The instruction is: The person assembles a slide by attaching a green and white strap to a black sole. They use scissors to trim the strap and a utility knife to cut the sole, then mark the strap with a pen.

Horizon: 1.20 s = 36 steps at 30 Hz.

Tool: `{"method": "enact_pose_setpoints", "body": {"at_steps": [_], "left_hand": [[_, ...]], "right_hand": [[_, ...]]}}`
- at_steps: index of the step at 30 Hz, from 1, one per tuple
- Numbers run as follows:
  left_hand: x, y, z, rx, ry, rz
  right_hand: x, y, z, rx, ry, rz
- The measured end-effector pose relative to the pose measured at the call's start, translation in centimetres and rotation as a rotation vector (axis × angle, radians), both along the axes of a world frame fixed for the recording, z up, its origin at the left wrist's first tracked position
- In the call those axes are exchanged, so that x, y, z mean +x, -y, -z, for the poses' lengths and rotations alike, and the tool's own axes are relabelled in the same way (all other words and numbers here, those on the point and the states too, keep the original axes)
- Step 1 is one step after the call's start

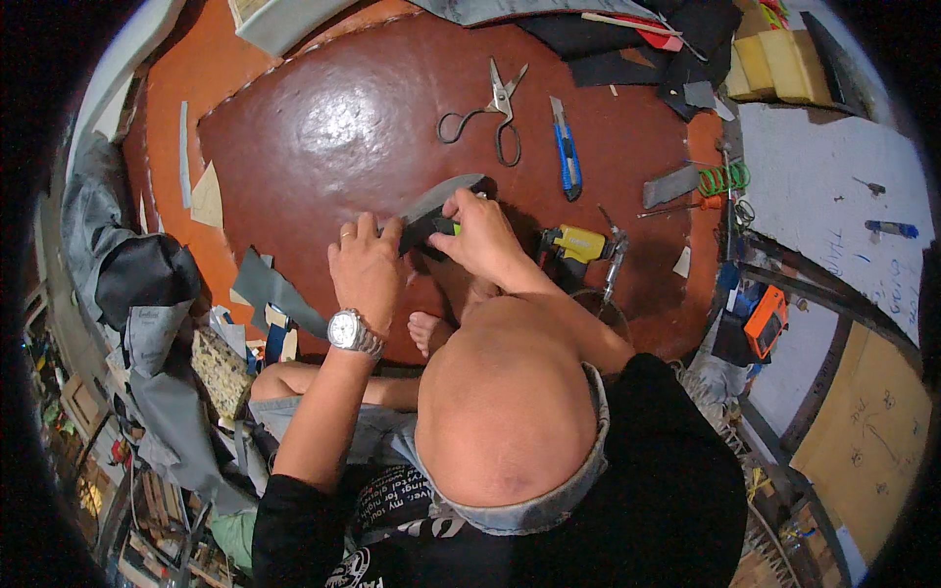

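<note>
Resting just in front of the bare foot (427, 333), a curved grey strip (435, 201) spans the gap between the two hands on a glossy reddish-brown surface (294, 186). The left hand (367, 267), with a silver watch (354, 333) at its wrist, lies palm down with fingers loosely bent, its fingertips at the strip's near left end — whether they pinch it, I cannot tell. The right hand (478, 237) is curled in, thumb and fingers closed on a small black-and-green piece (448, 226) beside the strip; the rest of that piece is hidden. Beyond them lie scissors (501, 98) with their blades parted and, to their right, a blue utility knife (566, 149) with its blade out. A yellow tool (580, 243) with a metal fitting sits near the right forearm — farther right are a grey block (670, 184) and a green coil (723, 179). Left of the left hand lies a dark grey-green scrap (274, 292), well apart from the strip.
</note>
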<state>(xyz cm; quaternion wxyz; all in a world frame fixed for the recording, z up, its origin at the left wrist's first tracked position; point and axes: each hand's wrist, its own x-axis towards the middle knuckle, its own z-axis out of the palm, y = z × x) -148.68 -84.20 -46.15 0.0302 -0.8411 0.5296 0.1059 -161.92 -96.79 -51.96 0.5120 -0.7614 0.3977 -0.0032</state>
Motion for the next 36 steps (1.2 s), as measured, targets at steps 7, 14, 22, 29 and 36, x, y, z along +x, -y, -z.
{"method": "enact_pose_setpoints", "body": {"at_steps": [7,14,22,29,36], "left_hand": [[-0.5,-0.4,0.7,0.093,-0.099,0.018],[0.4,0.3,0.3,0.034,-0.161,-0.022],[2.3,0.8,0.6,0.064,-0.342,-0.143],[7.9,-2.8,4.8,-0.094,-0.823,-0.41],[9.1,-6.0,5.8,-0.267,-1.331,-0.888]], "right_hand": [[0.5,1.1,-1.3,-0.056,-0.228,-0.347],[-0.1,3.1,0.9,-0.048,0.154,-0.408],[-0.3,2.9,3.9,-0.115,0.398,-0.331],[-0.5,-0.2,0.1,0.037,0.413,-0.43],[-1.0,7.5,-0.8,-0.19,0.558,-0.02]]}}
